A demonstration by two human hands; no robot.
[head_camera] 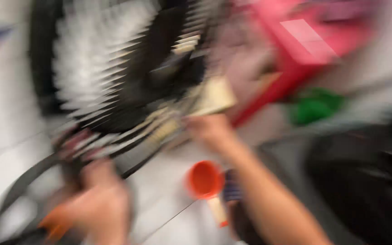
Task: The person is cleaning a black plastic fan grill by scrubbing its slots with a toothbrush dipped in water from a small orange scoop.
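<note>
Blur hides both grips: right hand (212,129) touches the spoked wheel (114,77); left hand (98,204) nearer, beside open white floor (5,136).

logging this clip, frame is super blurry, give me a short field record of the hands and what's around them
image quality: heavy motion blur, details unclear
left hand: low left, on dark curved parts; an orange thing beside it, grip unclear
right hand: centre, reaching to the black and white finned assembly
orange scoop: on the pale floor under the right forearm
red stool: upper right
green object: beside the stool, kind unclear
</note>
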